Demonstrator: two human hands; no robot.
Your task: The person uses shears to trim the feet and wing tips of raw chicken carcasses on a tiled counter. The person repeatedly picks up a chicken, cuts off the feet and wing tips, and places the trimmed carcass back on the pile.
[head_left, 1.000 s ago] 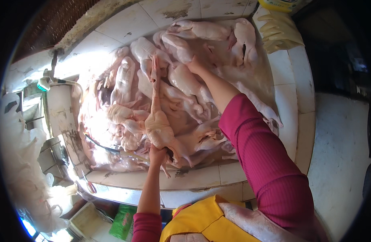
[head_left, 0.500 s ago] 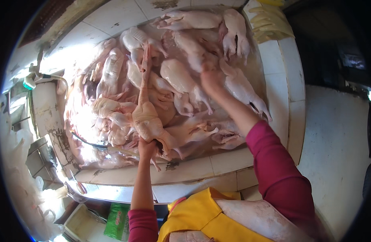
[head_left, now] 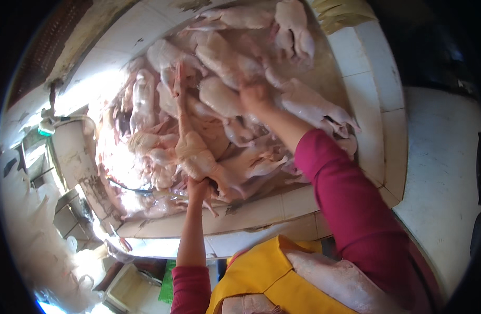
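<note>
The left hand [head_left: 196,188] meets the near end of a long-necked plucked bird [head_left: 194,156] atop the heap [head_left: 150,143] in the tiled basin [head_left: 269,209], fingers hidden, and the right hand [head_left: 255,97] touches a pale carcass [head_left: 219,55] farther back, fingers blurred, neither grip discernible.

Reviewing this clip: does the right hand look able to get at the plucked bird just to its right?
Likely yes: the right hand is close beside that plucked bird, whose body lies exposed, and nothing visible blocks the way.
</note>
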